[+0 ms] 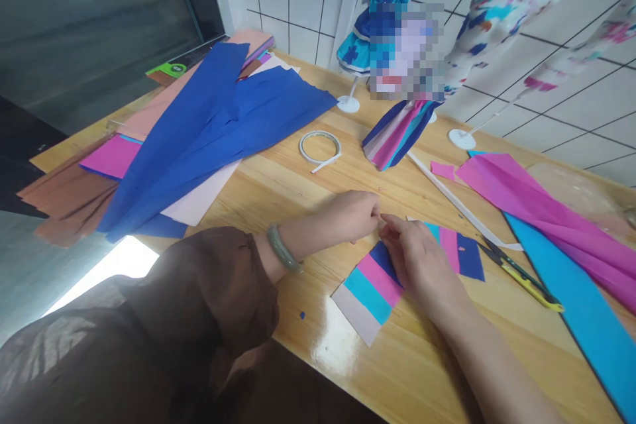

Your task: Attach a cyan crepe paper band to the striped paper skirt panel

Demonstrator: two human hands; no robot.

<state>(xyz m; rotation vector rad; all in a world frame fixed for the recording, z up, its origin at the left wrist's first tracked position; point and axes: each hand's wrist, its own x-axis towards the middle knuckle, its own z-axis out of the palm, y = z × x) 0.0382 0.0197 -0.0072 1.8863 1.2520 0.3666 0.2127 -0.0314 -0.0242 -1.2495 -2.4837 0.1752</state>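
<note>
Fingertips meet at the striped paper's (371, 286) far edge.
Left hand (354, 215) and right hand (422, 264) have their fingers drawn together; what they nip is too small to tell. The paper lies flat on the bench (293, 192), with scissors (521, 273) just right of it. This looks like edge work, and the next move calls for a steady pinch.

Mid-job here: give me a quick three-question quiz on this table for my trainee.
1. True or false: the scissors lie to the right of the right hand.
2. What does the right hand rest on? A) tape roll B) striped paper piece C) blue crepe sheet
3. Which wrist wears the green bangle?
Key: 1 true; 2 B; 3 left.
</note>
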